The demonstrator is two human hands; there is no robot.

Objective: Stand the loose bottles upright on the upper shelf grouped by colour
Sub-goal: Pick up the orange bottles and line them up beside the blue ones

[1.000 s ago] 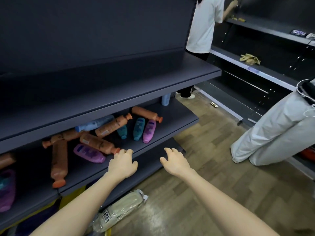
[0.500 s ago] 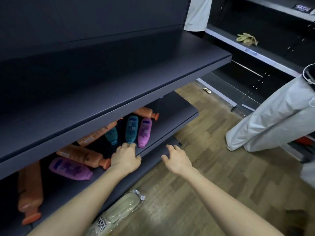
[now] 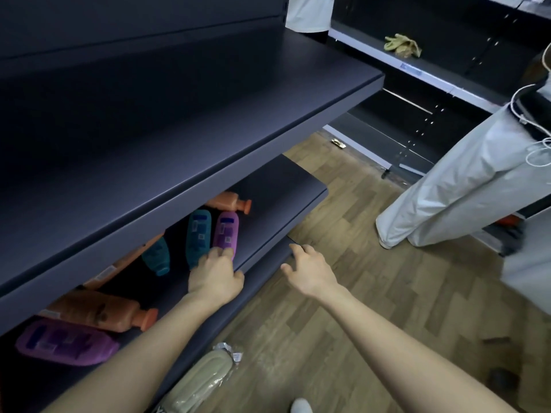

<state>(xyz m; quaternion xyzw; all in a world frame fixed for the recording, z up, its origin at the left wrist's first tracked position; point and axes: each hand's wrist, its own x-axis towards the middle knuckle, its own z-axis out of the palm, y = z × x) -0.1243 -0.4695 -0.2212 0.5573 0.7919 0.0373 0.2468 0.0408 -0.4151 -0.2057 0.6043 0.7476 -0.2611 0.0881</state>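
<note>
Bottles point(image 3: 198, 236) lie beyond the left hand point(image 3: 215, 278), half hidden under the upper shelf point(image 3: 179, 120) (three orange, two teal, two purple), its loose fingertips touching one purple bottle point(image 3: 225, 234); the right hand point(image 3: 310, 272) hovers spread, empty.

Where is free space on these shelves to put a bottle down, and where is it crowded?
The visible upper shelf is all bare. The lower shelf is free only at its right end, beyond the purple bottle at the left hand and orange bottle. Left of those, lying bottles crowd it.
</note>
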